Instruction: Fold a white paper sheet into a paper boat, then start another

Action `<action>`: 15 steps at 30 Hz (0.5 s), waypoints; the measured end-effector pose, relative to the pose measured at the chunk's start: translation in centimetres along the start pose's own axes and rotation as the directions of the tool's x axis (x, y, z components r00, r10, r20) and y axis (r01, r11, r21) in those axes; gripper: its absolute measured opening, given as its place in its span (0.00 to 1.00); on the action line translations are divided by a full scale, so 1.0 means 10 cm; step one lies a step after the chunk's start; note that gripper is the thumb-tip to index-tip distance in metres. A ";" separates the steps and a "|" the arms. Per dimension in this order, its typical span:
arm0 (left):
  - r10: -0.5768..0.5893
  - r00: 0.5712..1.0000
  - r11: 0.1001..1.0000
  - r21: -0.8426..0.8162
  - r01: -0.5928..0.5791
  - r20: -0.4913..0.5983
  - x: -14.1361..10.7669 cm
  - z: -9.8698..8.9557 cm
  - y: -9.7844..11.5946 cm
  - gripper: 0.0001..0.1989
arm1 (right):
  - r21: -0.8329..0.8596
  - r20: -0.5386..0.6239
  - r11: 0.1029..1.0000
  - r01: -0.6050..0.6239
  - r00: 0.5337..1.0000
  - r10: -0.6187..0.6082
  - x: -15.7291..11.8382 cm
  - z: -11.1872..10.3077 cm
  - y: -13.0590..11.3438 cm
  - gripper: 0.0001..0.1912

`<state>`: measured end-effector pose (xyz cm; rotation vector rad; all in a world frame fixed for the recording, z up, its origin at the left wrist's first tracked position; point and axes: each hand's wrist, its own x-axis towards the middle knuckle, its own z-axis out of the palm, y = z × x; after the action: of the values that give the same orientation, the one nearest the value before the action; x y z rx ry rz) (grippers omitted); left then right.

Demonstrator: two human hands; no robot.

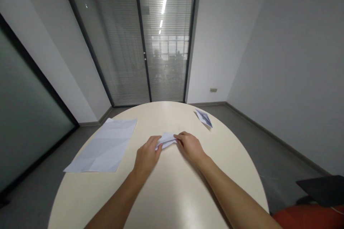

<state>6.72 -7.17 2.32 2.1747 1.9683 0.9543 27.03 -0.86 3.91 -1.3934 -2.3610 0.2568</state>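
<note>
A small piece of folded white paper [166, 140] is between my two hands over the middle of the table. My left hand [147, 153] grips its left end, thumb below and fingers on top. The right end is pinched between the thumb and fingers of my right hand [189, 146]. A fold line or layered edge runs across the paper between the hands.
The round cream table [166, 193] fills the lower view. At its left lies a large creased white sheet [104, 146]. A small folded paper [204, 118] sits near the far right edge. A red chair [309, 217] and a dark flat object [322, 189] are at lower right.
</note>
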 end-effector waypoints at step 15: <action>-0.377 0.925 0.671 -0.673 0.309 0.049 0.01 0.27 0.05 0.35 | 0.270 -0.127 0.957 0.105 0.989 -0.073 -0.07 -0.02 -0.27 0.18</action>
<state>8.43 -6.24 0.35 1.3191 1.6001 1.4258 25.20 -2.83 4.84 -1.1362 -2.1880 0.4496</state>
